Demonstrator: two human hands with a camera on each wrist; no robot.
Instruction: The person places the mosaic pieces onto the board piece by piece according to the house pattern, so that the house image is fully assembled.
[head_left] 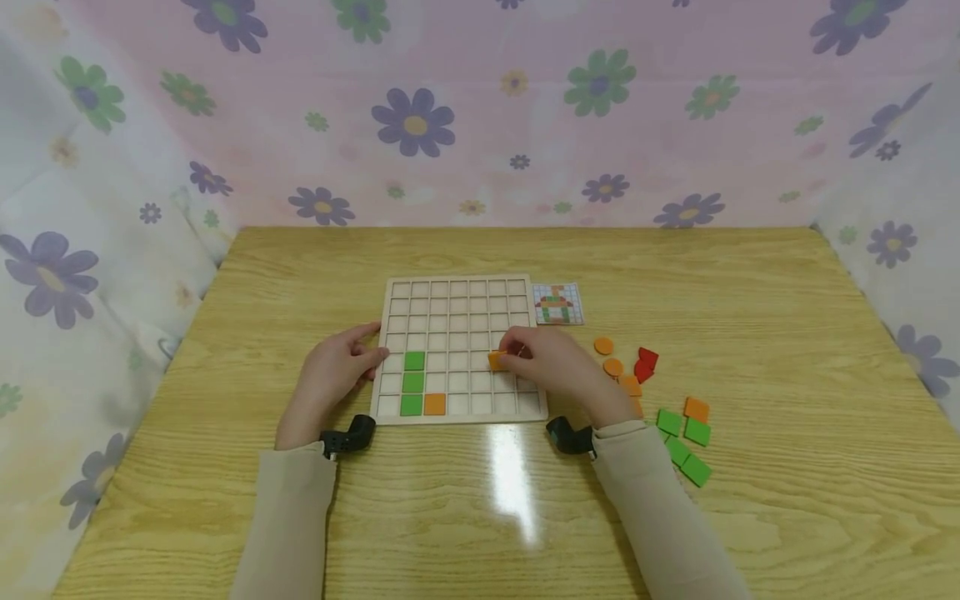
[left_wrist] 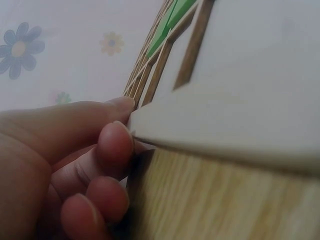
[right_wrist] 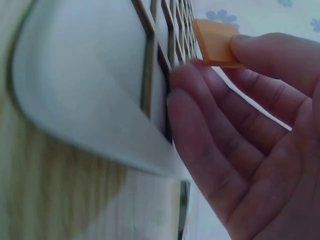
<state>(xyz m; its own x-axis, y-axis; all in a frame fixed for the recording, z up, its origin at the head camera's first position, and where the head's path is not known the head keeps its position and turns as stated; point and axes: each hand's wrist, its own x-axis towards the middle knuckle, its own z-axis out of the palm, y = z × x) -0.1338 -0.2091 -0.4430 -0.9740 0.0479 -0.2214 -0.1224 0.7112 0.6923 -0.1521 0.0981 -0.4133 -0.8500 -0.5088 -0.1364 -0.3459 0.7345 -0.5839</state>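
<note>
A wooden grid board (head_left: 461,419) lies on the table. My left hand (head_left: 333,368) holds its left edge, thumb and fingertips at the rim in the left wrist view. Over the board's right part, my right hand (head_left: 553,360) pinches an orange square tile (right_wrist: 214,42) between thumb and fingers. The tile is tilted, and the right wrist view shows it above the grid. Three green square tiles (head_left: 412,382) fill cells in a column at the board's left. An orange square tile (head_left: 434,404) sits right of the lowest green one.
A small pattern card (head_left: 557,304) lies against the board's upper right side. Loose to the right are orange round pieces (head_left: 603,346), red pieces (head_left: 646,364), and several green square tiles (head_left: 697,470) with orange ones (head_left: 696,409). My right forearm partly covers this group.
</note>
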